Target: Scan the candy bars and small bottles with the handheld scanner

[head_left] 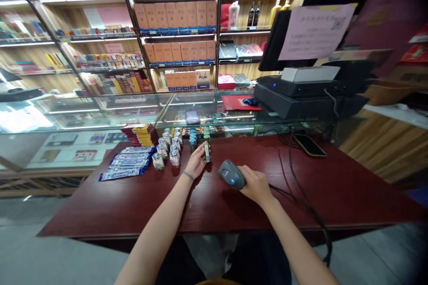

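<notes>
I am pinching a small dark green tube [207, 152] upright in my left hand [195, 162], just above the red tabletop [334, 187] beside the jars [169, 149]. My right hand [257, 185] is gripping a grey scanner [232, 174], its blue light glowing, its nose pointing toward the tube.

The left hand [195, 163] holds a small green pack [207, 152] upright on the dark red surface [334, 187]. The right hand [256, 185] wraps around a grey scanner [231, 173], just right of the pack. The scanner's nose points at the pack. Little jars [169, 149] stand in rows left of the pack. Blue packets [129, 162] lie further left. A phone [309, 145] lies far right of the pack.
</notes>
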`<state>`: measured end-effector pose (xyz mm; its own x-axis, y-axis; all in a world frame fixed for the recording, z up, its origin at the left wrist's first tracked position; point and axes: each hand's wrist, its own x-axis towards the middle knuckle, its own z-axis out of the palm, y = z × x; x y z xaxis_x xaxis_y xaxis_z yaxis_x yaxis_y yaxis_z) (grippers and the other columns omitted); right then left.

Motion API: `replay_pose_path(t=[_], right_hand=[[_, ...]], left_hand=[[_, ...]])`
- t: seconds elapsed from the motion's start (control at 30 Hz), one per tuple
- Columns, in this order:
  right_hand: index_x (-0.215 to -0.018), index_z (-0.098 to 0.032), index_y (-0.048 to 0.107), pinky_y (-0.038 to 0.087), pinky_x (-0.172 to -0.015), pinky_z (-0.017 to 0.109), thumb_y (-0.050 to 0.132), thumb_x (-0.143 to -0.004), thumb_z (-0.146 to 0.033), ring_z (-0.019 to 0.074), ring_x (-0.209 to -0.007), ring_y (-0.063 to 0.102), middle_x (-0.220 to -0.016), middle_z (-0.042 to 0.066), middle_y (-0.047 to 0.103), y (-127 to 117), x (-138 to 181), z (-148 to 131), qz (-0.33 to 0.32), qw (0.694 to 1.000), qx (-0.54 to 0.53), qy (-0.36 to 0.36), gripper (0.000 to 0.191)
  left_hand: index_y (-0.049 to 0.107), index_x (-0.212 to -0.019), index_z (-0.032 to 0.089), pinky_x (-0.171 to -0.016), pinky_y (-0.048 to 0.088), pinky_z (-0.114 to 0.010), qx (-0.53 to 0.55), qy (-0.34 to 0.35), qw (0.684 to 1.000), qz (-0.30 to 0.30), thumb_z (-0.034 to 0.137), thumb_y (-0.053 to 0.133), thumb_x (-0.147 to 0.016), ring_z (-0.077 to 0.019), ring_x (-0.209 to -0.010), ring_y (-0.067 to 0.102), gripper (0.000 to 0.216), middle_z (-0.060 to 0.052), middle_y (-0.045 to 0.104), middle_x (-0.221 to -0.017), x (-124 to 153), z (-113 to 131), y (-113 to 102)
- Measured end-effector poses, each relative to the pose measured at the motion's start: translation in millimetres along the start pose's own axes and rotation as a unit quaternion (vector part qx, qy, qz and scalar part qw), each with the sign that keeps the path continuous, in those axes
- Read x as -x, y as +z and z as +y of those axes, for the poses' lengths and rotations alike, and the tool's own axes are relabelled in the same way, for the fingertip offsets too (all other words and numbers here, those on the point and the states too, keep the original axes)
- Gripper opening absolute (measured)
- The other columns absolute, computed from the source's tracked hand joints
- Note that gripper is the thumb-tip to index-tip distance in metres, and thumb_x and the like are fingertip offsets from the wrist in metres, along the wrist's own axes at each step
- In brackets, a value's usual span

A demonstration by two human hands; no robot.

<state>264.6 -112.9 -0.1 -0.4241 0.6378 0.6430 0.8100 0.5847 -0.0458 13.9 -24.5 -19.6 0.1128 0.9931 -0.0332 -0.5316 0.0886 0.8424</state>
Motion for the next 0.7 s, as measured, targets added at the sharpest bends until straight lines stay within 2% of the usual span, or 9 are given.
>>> replay_pose_path(t=[0.17, 0.37, 0.47, 0.6, 0.7], right_hand=[[-0.110, -0.014, 0.059, 0.042, -0.065, 0.029, 0.053, -0.070, -0.019, 0.0193, -0.071, 0.066, -0.091, 0.008, 0.070, 3.5, 7.8, -7.6, -0.029, 0.999, 0.005, -0.033, 0.041], [-0.105, -0.016, 0.061, 0.038, -0.062, 0.029, 0.055, -0.070, -0.019, 0.0176, -0.067, 0.064, -0.083, 0.003, 0.068, 3.4, 10.4, -7.8, -0.048, 0.998, 0.008, -0.041, 0.035], [-0.104, -0.015, 0.061, 0.038, -0.062, 0.030, 0.056, -0.070, -0.019, 0.0180, -0.067, 0.063, -0.083, 0.003, 0.067, 4.3, 10.7, -7.5, -0.049, 0.998, 0.005, -0.040, 0.035], [-0.104, -0.014, 0.061, 0.039, -0.064, 0.030, 0.055, -0.069, -0.018, 0.0188, -0.070, 0.064, -0.084, 0.004, 0.067, 4.2, 11.3, -6.4, -0.039, 0.998, 0.005, -0.044, 0.036], [-0.104, -0.013, 0.060, 0.040, -0.065, 0.029, 0.053, -0.070, -0.017, 0.0189, -0.072, 0.064, -0.084, 0.005, 0.067, 3.8, 11.6, -5.2, -0.031, 0.999, 0.000, -0.042, 0.036]], left_hand=[[0.061, -0.129, 0.024, -0.062, 0.050, -0.021, 0.034, 0.007, 0.999, -0.004, 0.030, 0.068, -0.085, -0.0144, -0.091, 0.065, 0.045, -0.008, 0.065, -0.123, -2.8, -3.5, -1.8], [0.066, -0.119, 0.022, -0.067, 0.050, -0.021, 0.094, -0.001, 0.995, -0.030, 0.025, 0.070, -0.081, -0.0126, -0.088, 0.063, 0.038, -0.007, 0.067, -0.114, -7.3, -8.5, -4.7], [0.067, -0.118, 0.023, -0.068, 0.050, -0.022, 0.101, -0.003, 0.995, -0.024, 0.025, 0.072, -0.080, -0.0123, -0.086, 0.063, 0.039, -0.006, 0.068, -0.112, -7.4, -8.1, -4.9], [0.063, -0.125, 0.025, -0.068, 0.050, -0.023, 0.038, 0.029, 0.999, 0.014, 0.031, 0.074, -0.079, -0.0141, -0.087, 0.064, 0.049, -0.006, 0.068, -0.113, -3.0, -6.2, 0.9], [0.061, -0.127, 0.023, -0.077, 0.051, -0.027, -0.083, 0.129, 0.985, 0.077, 0.033, 0.072, -0.080, -0.0152, -0.089, 0.065, 0.050, -0.006, 0.068, -0.110, -2.7, -8.0, 5.5]])
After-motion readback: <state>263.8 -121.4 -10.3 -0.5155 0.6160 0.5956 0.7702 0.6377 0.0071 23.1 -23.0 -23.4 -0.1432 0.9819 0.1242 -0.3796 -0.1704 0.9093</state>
